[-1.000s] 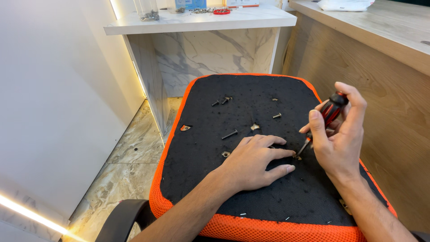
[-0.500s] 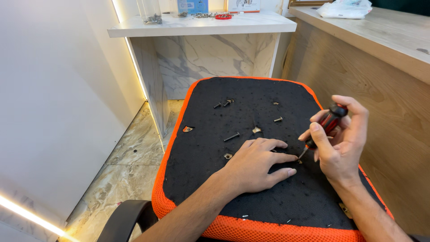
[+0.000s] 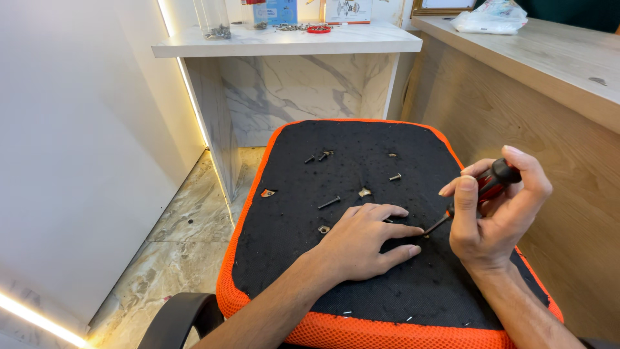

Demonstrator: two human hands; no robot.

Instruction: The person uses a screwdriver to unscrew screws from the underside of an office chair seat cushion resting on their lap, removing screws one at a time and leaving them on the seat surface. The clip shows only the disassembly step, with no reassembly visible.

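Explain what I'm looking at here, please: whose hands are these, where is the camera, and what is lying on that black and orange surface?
This is one view, from a camera worn on a person's head, looking down at their own two bare hands; there is no machine. The left hand lies flat, palm down, on a chair seat of black fabric with an orange mesh rim. The right hand holds a screwdriver with a red and black handle, its tip angled down towards the left hand's fingertips. Loose screws and small metal bits are scattered over the seat. Beyond it stands a white marble-patterned shelf with jars and small items, beside a wooden counter. The floor is marble tile.
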